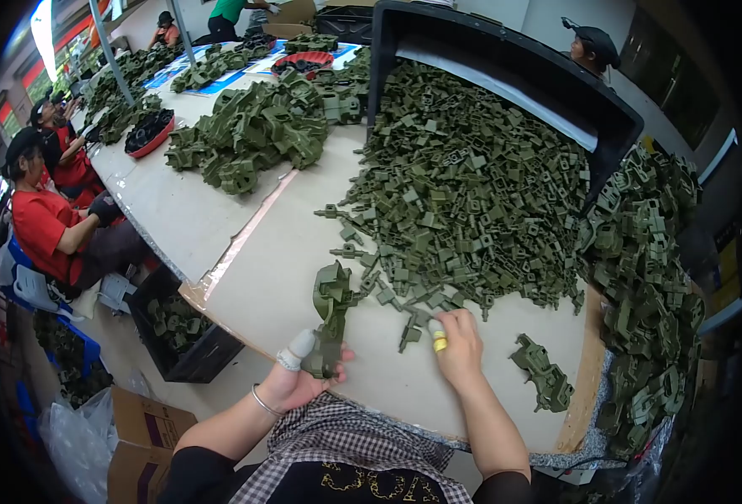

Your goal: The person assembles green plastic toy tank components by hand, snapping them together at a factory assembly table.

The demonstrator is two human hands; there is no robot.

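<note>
A green plastic housing (330,315) was gripped upright in the left hand (304,382); a small green clip (410,329) was pinched by the right hand (456,344) beside the large unsorted pile (463,193), with one assembled piece (543,374) laid aside

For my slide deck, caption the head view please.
Left hand holds a green plastic part; right hand picks from the pile of small parts.

Even, diffuse indoor light falls from above, bright enough to show the pale worktop (287,277) clearly, with only soft, short shadows under the heap of green plastic parts (463,202). A white glare patch burns out at the upper left. Fisheye distortion bends the worktop's edges, a black vignette rings the frame, and far figures look slightly soft
</note>
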